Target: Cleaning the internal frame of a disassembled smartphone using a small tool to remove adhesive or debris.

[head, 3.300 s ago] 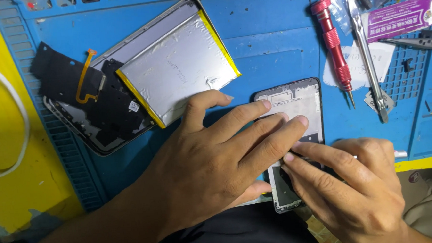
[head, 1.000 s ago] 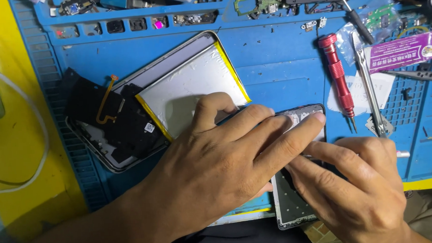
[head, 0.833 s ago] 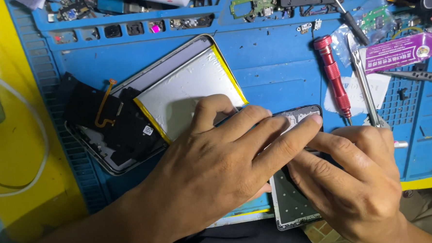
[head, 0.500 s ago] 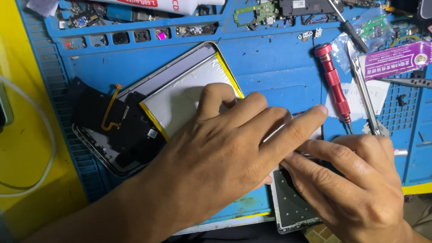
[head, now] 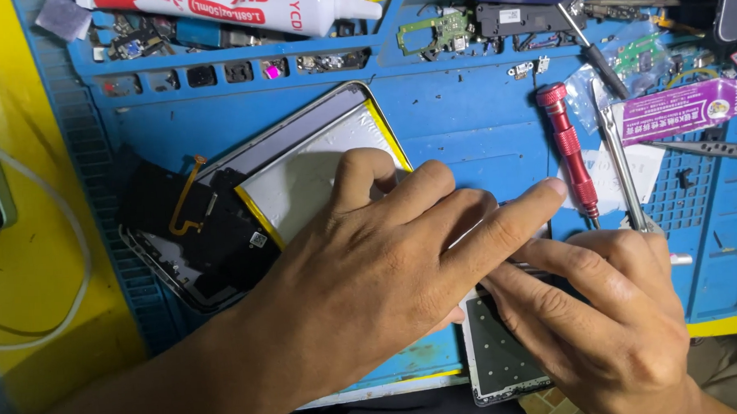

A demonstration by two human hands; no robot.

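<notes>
Phone screen panel, just right of the opened phone body on the blue worktop, lies pinned under the flat, outspread left hand while the curled right hand fingers its edge; even, gentle pressure seems wise.

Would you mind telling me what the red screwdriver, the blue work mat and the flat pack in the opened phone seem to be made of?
The red screwdriver looks like anodised metal: glossy, with a knurled cap. The blue work mat seems soft silicone or rubber: matte, scuffed, with moulded compartments. The flat pack appears foil-wrapped, dull silver with a yellow edge, probably a battery pouch; I cannot be sure from the look alone.
</notes>
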